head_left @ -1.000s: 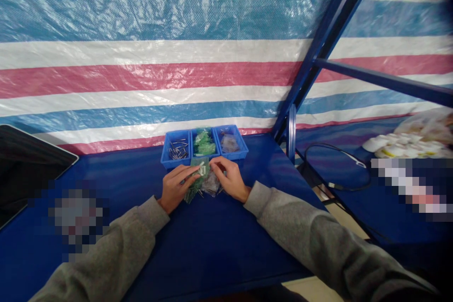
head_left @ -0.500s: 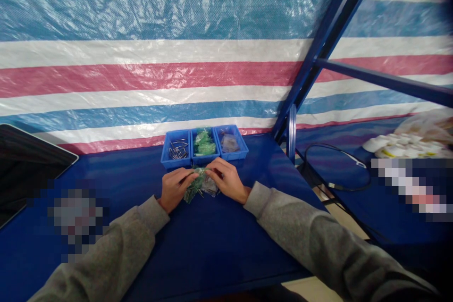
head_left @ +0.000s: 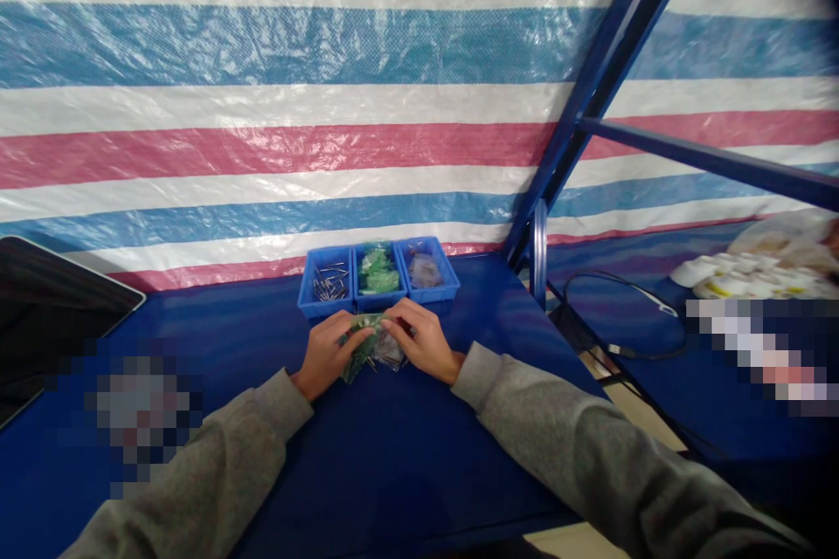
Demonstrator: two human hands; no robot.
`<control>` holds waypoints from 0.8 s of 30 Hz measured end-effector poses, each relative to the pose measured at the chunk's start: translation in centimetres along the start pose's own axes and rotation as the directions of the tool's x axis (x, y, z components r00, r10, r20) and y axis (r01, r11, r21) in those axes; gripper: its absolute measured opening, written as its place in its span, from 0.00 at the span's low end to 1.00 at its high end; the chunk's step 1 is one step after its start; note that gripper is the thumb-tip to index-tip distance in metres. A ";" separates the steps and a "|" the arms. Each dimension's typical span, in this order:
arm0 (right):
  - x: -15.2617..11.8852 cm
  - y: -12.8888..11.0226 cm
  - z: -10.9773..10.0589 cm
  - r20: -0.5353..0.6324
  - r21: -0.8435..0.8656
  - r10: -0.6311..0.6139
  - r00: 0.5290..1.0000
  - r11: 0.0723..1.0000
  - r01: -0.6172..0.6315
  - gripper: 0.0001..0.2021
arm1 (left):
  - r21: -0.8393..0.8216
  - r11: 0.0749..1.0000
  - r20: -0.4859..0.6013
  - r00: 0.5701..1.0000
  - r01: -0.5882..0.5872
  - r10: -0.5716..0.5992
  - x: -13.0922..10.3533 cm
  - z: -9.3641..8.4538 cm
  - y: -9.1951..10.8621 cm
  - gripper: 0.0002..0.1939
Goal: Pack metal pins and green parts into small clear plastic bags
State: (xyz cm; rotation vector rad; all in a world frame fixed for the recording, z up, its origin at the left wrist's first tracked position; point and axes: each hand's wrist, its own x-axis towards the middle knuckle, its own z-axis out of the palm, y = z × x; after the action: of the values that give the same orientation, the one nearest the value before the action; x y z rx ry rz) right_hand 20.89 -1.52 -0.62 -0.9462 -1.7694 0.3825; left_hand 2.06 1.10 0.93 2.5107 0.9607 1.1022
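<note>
My left hand (head_left: 329, 353) and my right hand (head_left: 423, 338) meet over the blue table, both with fingers closed on a small green plastic bag (head_left: 368, 334). Under and between the fingers lie a clear plastic bag (head_left: 388, 349) and several thin metal pieces, partly hidden by the hands. Just beyond stand three blue bins in a row. The left bin (head_left: 326, 310) holds loose metal rods, the middle bin (head_left: 381, 299) holds green plastic bags, and the right bin (head_left: 433, 292) holds clear bags.
A dark screen-like panel (head_left: 58, 306) stands at the left edge. Blue metal posts (head_left: 590, 105) rise at the right. Beyond the gap, a second blue table carries a black cable (head_left: 633, 355) and several white objects (head_left: 727, 272). A striped plastic sheet (head_left: 275, 148) hangs behind.
The view has tilted slightly, so the scene sits a little lower. Both hands stay at the green bag, whose top edge now looks flatter and more spread between the fingers.
</note>
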 end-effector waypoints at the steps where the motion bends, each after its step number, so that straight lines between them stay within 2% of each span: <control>1: 0.0 0.0 0.0 0.002 -0.001 -0.003 1.000 1.000 0.003 0.09 | 0.000 1.000 0.008 1.000 0.005 -0.005 0.0 -0.1 0.0 0.10; 6: 0.0 0.1 0.1 0.013 -0.004 0.009 1.000 1.000 -0.009 0.10 | 0.000 1.000 0.021 0.999 0.031 -0.031 0.0 -0.1 0.1 0.10; 10: -0.2 0.4 0.2 0.026 -0.010 0.031 0.999 0.999 -0.031 0.10 | -0.032 0.996 -0.040 0.996 0.078 -0.079 -0.2 0.1 0.1 0.09; 17: -0.2 0.6 0.2 -0.027 -0.010 0.084 0.996 0.996 -0.084 0.10 | -0.020 0.992 -0.058 0.991 0.123 -0.124 -0.5 0.2 0.1 0.09; 24: -0.3 1.1 0.5 -0.064 0.024 0.145 0.987 0.989 -0.143 0.12 | -0.118 0.989 -0.059 0.994 0.084 -0.092 -0.6 0.5 -0.1 0.18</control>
State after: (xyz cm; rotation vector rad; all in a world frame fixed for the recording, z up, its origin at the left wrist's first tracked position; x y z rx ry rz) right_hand 20.96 -0.95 -1.67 -1.0644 -1.6401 0.4552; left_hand 2.08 0.82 0.14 2.3311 0.9846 1.1829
